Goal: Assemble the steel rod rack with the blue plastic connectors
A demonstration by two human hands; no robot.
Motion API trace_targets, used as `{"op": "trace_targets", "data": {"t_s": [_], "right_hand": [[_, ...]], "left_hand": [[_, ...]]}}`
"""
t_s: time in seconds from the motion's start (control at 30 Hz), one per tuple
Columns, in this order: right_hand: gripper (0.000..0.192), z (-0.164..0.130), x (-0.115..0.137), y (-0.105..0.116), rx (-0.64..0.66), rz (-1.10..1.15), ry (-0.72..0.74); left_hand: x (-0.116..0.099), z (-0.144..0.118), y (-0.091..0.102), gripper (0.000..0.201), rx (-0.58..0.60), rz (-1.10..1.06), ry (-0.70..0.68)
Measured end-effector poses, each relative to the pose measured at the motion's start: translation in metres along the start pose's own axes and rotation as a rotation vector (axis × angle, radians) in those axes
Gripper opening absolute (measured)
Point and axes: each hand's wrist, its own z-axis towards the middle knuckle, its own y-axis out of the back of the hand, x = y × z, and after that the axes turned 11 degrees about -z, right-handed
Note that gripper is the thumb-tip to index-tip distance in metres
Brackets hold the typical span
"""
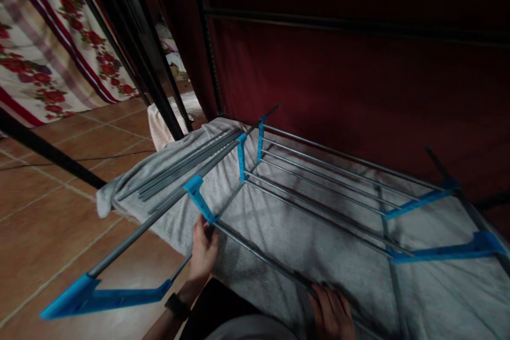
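drying rack [311,191], grey metal rods with blue plastic joints, sits low over a pale grey towel [279,234] spread beneath it, with a dark red curtain [358,74] behind. left hand [204,252] is up at the near-left corner, fingers wrapped round the grey rod right under a blue joint [201,201], grip clamped on that rod, probably to steady or swing the folded side wing. that wing runs out to the left over the tiled floor [48,212] and ends in a long blue bracket [99,295] near the wrist, which wears a dark watch [177,306]. right hand [332,313] lies at the bottom edge on the nearest front rod, knuckles up; looks closed over the rod but the frame is dark and cropped there, so cannot tell for sure. so the rack is directly ahead of both hands, its near rail running between them, body spreading away and rightward. loose bundle of grey rods [179,164] rests on the towel's left part. floral cloth [51,37] hangs far left.
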Motion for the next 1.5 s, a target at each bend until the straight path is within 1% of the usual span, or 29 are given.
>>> {"op": "trace_targets", "data": {"t_s": [0.07, 0.1, 0.13, 0.17, 0.23, 0.3, 0.4, 0.47, 0.6, 0.7, 0.8, 0.9, 1.1, 1.23, 1.37, 1.5], "right_hand": [[0.028, -0.001, 0.005, -0.005, -0.049, 0.012, -0.056], [0.028, -0.001, 0.008, -0.008, -0.097, 0.025, -0.082], [0.027, -0.001, 0.011, -0.01, -0.146, 0.042, -0.107], [0.026, -0.001, 0.013, -0.012, -0.19, 0.059, -0.125], [0.022, -0.001, 0.014, -0.014, -0.226, 0.077, -0.139], [0.018, -0.001, 0.013, -0.014, -0.21, 0.07, -0.147], [0.018, -0.002, 0.009, -0.014, -0.186, 0.04, -0.133], [0.019, -0.001, 0.004, -0.013, -0.163, 0.021, -0.079], [0.019, 0.002, -0.009, -0.007, -0.148, 0.002, 0.053], [0.02, 0.006, -0.015, -0.001, -0.133, 0.005, 0.109], [0.02, 0.009, -0.015, 0.004, -0.103, -0.049, 0.163], [0.022, 0.009, -0.012, 0.007, -0.081, -0.108, 0.189], [0.022, 0.003, -0.014, 0.011, -0.097, -0.2, 0.163], [0.027, -0.001, -0.017, 0.011, -0.047, -0.196, 0.164], [0.024, 0.0, -0.012, 0.012, -0.017, -0.197, 0.115], [0.03, 0.001, -0.002, 0.015, 0.054, -0.168, 0.014]], "left_hand": [[0.0, -0.009, 0.002, 0.049, -0.095, 0.057, -0.062], [0.0, -0.012, 0.003, 0.044, -0.13, 0.101, -0.13], [0.0, -0.015, 0.004, 0.038, -0.133, 0.147, -0.218], [-0.001, -0.018, 0.004, 0.032, -0.098, 0.194, -0.318], [-0.007, -0.022, 0.002, 0.024, 0.055, 0.274, -0.516], [-0.015, -0.024, -0.006, 0.023, 0.24, 0.329, -0.645], [-0.029, -0.025, -0.022, 0.024, 0.479, 0.37, -0.738], [-0.036, -0.026, -0.034, 0.026, 0.613, 0.367, -0.781], [-0.041, -0.027, -0.049, 0.035, 0.809, 0.365, -0.8], [-0.041, -0.027, -0.054, 0.043, 0.891, 0.374, -0.818], [-0.041, -0.027, -0.056, 0.044, 0.909, 0.382, -0.834], [-0.042, -0.027, -0.057, 0.046, 0.916, 0.396, -0.823], [-0.044, -0.028, -0.058, 0.047, 0.939, 0.402, -0.802], [-0.046, -0.027, -0.058, 0.048, 0.953, 0.4, -0.803], [-0.049, -0.027, -0.058, 0.049, 0.957, 0.419, -0.802], [-0.051, -0.026, -0.057, 0.051, 0.955, 0.433, -0.793]]}}
